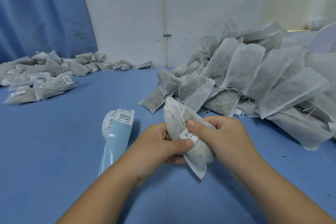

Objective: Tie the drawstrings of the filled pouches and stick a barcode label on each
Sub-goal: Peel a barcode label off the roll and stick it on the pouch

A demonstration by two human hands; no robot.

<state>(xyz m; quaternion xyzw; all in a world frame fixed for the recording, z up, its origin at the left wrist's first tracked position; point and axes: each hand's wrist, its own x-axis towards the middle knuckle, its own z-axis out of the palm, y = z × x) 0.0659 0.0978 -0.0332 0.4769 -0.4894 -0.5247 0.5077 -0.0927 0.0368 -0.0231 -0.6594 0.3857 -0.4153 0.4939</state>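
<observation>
Head view: just below the frame's centre, over the blue table (54, 169), both hands grasp one filled pouch (199, 153). The left hand (161, 144) curls round it from 9 o'clock, and the right hand (222, 135) from 3 o'clock. Both thumbs press on the barcode label (187, 134) on its face. The pouch tilts, with its gathered neck and drawstring (179, 109) toward 11 o'clock. A label roll (109, 123) lies at the hands' 9 o'clock. Unlabelled pouches (254, 82) are heaped at 2 o'clock, and labelled pouches (38, 80) lie at 10 o'clock.
</observation>
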